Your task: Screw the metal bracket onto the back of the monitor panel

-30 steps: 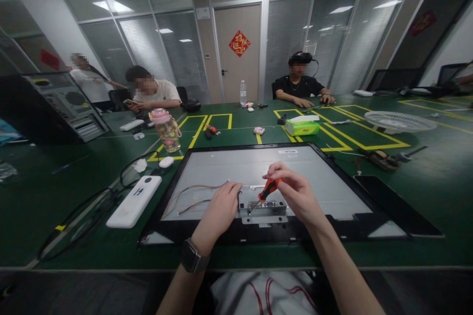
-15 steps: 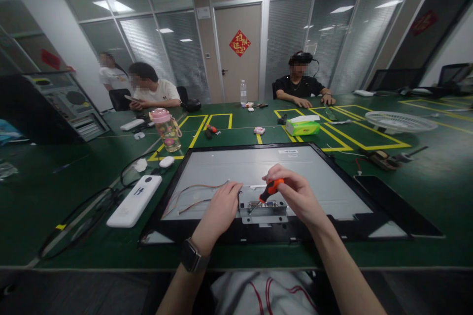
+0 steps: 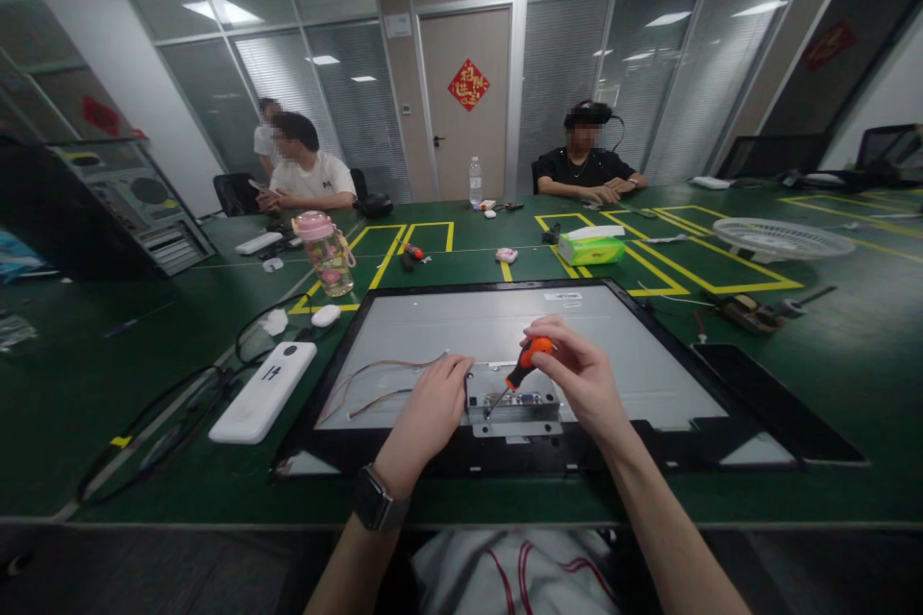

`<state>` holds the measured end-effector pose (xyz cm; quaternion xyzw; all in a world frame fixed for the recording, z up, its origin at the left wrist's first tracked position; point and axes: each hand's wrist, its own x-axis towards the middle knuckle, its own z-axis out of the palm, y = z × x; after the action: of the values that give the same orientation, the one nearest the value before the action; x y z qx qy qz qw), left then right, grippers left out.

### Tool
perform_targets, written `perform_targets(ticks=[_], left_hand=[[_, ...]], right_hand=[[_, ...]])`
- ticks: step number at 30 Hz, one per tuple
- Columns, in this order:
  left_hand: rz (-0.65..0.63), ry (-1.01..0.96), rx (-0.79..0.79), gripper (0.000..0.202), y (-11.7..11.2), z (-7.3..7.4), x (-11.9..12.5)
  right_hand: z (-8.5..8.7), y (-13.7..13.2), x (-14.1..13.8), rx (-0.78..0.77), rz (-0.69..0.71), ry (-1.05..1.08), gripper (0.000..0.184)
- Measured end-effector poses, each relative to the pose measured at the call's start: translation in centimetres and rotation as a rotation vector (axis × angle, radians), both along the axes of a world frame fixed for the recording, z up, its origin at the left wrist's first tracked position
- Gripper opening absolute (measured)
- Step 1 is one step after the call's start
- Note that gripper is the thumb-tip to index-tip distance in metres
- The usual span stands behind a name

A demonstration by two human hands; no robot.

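glass-walled meeting room, long green surface taped with yellow boxes. biggest item: monitor panel, lying back-up at the middle of the near edge, square to the person. lying flat, it probably takes tool pressure without rocking. computer case at the far left edge, fan grille toward the far right. dark cover panel lies just right of the monitor panel. white power strip and looped black cable lie to its left.

metal bracket sits on the panel's near-middle, with thin wires running left from it.

right hand: grip pinched on the handle of the orange screwdriver, shaft slanting down-left, tip on the bracket's upper left. the fingertip hold high on the handle looks suited to spinning, not force.

left hand: fingers curled, tips at the bracket's left edge, likely steadying it. can't tell if that grip pinches anything.

in the way: the wires pass right by the left hand, close to the tip.

pink-lidded bottle and tissue pack are farther back, well clear. other people are at the far edge, hands on their own side.
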<state>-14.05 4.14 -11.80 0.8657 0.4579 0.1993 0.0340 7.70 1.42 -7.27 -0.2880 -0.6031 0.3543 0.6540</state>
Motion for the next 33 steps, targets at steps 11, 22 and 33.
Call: perform_targets(ticks=[11,22,33], left_hand=[[0.001,0.014,0.006,0.044,0.14,-0.14,-0.02],[0.000,-0.004,0.012,0.045,0.06,-0.18,-0.01],[0.001,0.013,-0.008,0.044,-0.12,0.34,0.08]], right_hand=[[0.29,-0.16,-0.18,0.031,-0.101,-0.052,0.020],[0.20,-0.18,-0.33,0.039,-0.082,-0.055,0.025],[0.04,-0.08,-0.22,-0.007,-0.058,-0.019,0.023]])
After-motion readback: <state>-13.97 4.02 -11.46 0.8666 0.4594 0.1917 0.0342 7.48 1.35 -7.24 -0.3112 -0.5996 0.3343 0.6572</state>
